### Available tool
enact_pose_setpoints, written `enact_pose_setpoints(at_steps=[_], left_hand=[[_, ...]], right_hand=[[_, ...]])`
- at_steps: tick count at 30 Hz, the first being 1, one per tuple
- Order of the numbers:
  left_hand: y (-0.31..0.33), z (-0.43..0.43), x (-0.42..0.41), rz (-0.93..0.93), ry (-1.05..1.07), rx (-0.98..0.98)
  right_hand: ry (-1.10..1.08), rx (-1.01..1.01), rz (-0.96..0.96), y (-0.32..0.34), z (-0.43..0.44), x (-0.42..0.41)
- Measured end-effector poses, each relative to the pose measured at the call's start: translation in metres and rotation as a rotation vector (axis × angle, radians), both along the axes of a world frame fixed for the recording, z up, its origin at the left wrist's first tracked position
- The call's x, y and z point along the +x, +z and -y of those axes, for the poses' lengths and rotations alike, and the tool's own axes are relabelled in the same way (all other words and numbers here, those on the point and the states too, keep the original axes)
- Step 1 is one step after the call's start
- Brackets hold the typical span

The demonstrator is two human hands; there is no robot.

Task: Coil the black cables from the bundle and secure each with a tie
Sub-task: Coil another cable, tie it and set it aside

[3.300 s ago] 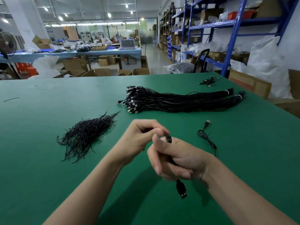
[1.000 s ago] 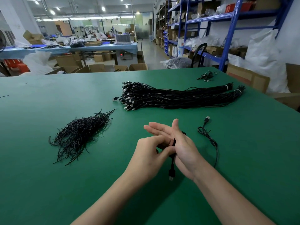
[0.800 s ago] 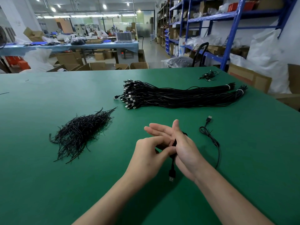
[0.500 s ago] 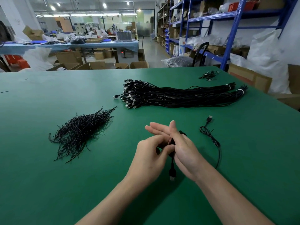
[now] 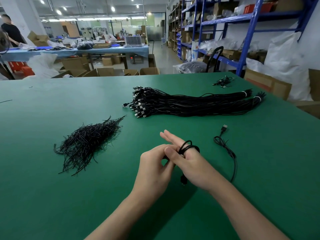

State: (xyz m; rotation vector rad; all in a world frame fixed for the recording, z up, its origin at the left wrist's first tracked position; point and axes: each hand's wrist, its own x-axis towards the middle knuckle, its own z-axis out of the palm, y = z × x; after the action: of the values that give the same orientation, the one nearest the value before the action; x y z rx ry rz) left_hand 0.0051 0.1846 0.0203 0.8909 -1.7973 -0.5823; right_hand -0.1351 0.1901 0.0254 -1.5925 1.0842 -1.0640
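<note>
My right hand (image 5: 192, 165) holds its fingers straight out, and a black cable (image 5: 188, 146) is looped in several turns around them, pinned by the thumb. My left hand (image 5: 154, 165) pinches the cable right beside those fingers. One plug (image 5: 183, 181) hangs below the hands. The cable's loose tail (image 5: 233, 161) runs right across the green table (image 5: 52, 196) to a USB plug (image 5: 224, 127). The big cable bundle (image 5: 190, 105) lies beyond the hands. A pile of black ties (image 5: 88, 141) sits to the left.
A small bunch of cables (image 5: 223, 82) lies near the far right corner. Cardboard boxes (image 5: 270, 84) and blue shelving (image 5: 245, 49) stand past the table's right edge. A person (image 5: 10, 32) stands far back on the left.
The cable now shows as a clear coil of loops over my right hand's fingers. The hanging plug end sits closer under the hands. The loose tail on the table has barely shifted.
</note>
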Motion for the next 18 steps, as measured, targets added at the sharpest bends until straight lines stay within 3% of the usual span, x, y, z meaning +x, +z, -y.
enact_pose_setpoints(at_steps=[3, 9, 18], left_hand=[[-0.002, 0.002, -0.002, -0.045, -0.015, 0.055], [-0.004, 0.012, 0.005, -0.071, -0.024, 0.258], [-0.004, 0.014, 0.007, -0.132, -0.08, 0.34]], right_hand=[[-0.046, -0.021, -0.057, 0.001, -0.003, 0.002], [0.091, 0.223, 0.186, 0.001, -0.011, -0.004], [0.016, 0.203, 0.156, -0.001, -0.013, -0.004]])
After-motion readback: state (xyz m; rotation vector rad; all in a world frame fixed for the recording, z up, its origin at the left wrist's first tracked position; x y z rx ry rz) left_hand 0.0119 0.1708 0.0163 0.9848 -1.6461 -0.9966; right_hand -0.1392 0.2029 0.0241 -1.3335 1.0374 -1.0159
